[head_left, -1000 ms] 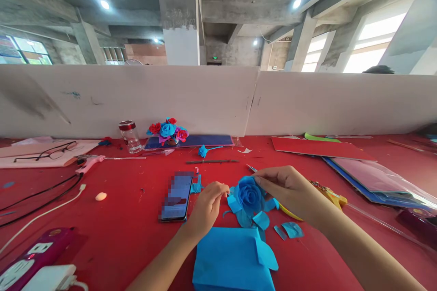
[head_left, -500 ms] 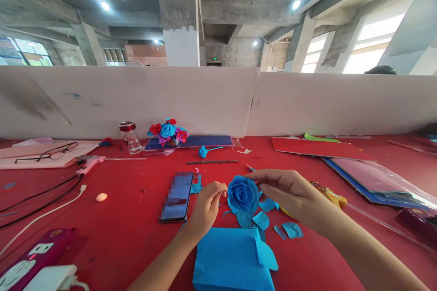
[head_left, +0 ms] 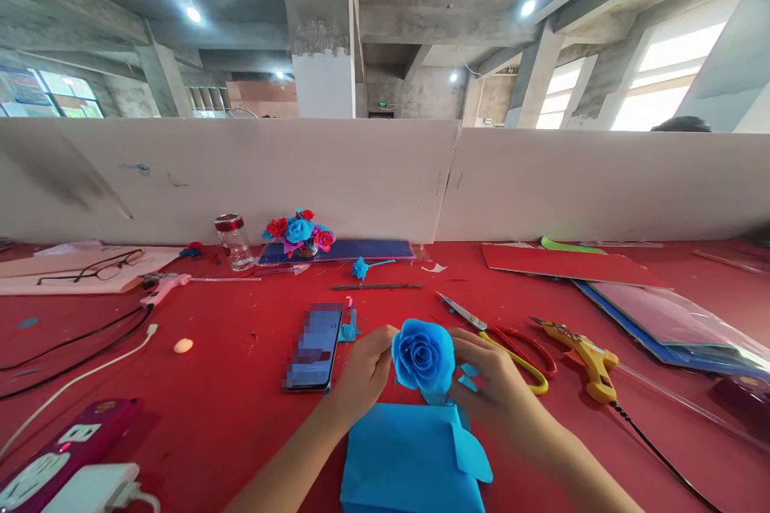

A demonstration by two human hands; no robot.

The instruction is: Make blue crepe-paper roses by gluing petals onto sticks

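A blue paper rose [head_left: 423,354] faces up between my two hands, its layered petals curling around a tight centre. My left hand [head_left: 364,377] pinches it at the left edge, thumb and fingers together. On the opposite side my right hand [head_left: 490,377] closes on the outer petals, some fingertips hidden behind the flower. Below the rose lies a folded sheet of blue paper [head_left: 403,457] with a loose petal piece [head_left: 472,453] on its right corner. Small blue scraps [head_left: 468,378] show beside my right hand.
Scissors [head_left: 511,345] and a yellow glue gun [head_left: 586,357] lie to the right. A phone [head_left: 313,349] sits left. Farther back stand a glass jar [head_left: 234,244] and a paper flower arrangement [head_left: 299,232]. A power strip [head_left: 66,453] occupies the near left.
My right hand has moved left and inward, its fingers closing on the rose's right edge. The scissors and glue gun are uncovered. The rose has tilted slightly; my left hand stays at its left edge.
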